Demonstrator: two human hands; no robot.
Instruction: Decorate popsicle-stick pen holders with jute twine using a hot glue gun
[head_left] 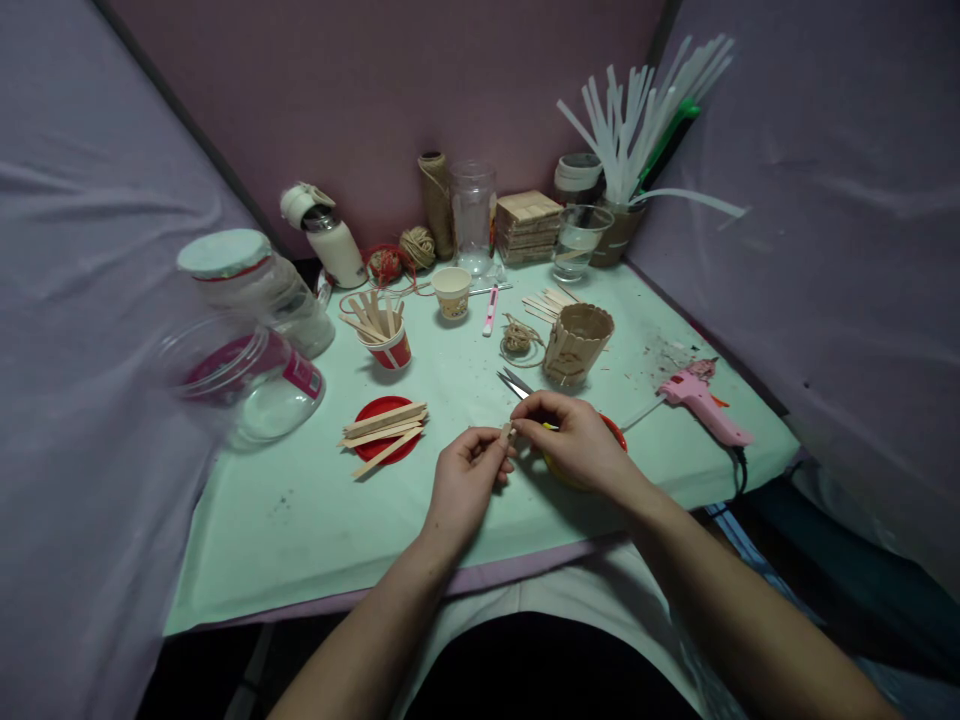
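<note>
Near the front middle of the table, my left hand (469,475) is closed on a small, short piece of wooden stick (506,432). The fingertips of my right hand (574,435) pinch together at the upper end of the same piece. Scissors (516,384) lie just beyond my right hand, blades pointing away to the left. Under that hand, a red-rimmed round dish (615,431) with a yellow part is mostly hidden. A cup covered in wooden sticks (577,345) stands upright behind the scissors, beside a small bundle of twine (517,338).
Wooden sticks (386,425) lie across a red lid at left, before a paper cup of sticks (390,350). A pink glue gun (701,400) rests at right. Clear plastic jars (285,390) stand far left. Bottles, twine and a pot of white glue sticks (619,180) line the back.
</note>
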